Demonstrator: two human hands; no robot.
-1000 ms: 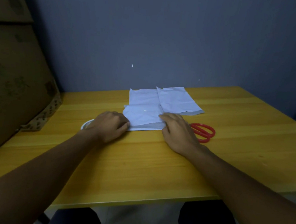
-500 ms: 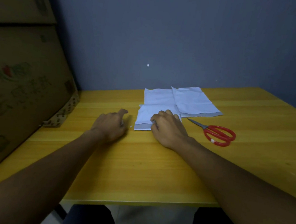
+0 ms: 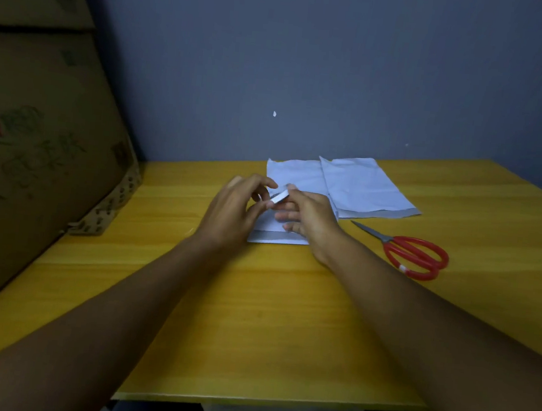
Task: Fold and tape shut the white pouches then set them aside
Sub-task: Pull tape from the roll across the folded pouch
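Note:
A small white tape roll (image 3: 278, 196) is held just above the table between my two hands. My left hand (image 3: 234, 210) grips it from the left with curled fingers. My right hand (image 3: 310, 217) pinches its right rim with thumb and forefinger, while the other fingers lie over the folded white pouch (image 3: 276, 237). That pouch lies flat under both hands, its grey strip toward me. Two more white pouches, one (image 3: 299, 176) partly under the other (image 3: 365, 188), lie unfolded behind it.
Red-handled scissors (image 3: 418, 256) lie to the right of my right hand, blades pointing left. Large cardboard boxes (image 3: 36, 149) stand along the left side of the yellow wooden table (image 3: 268, 321). A grey wall rises behind the table.
My left hand has lifted the tape roll from the table and brought it over the folded pouch. My right hand rose from pressing the fold to meet the roll. The view shifted slightly.

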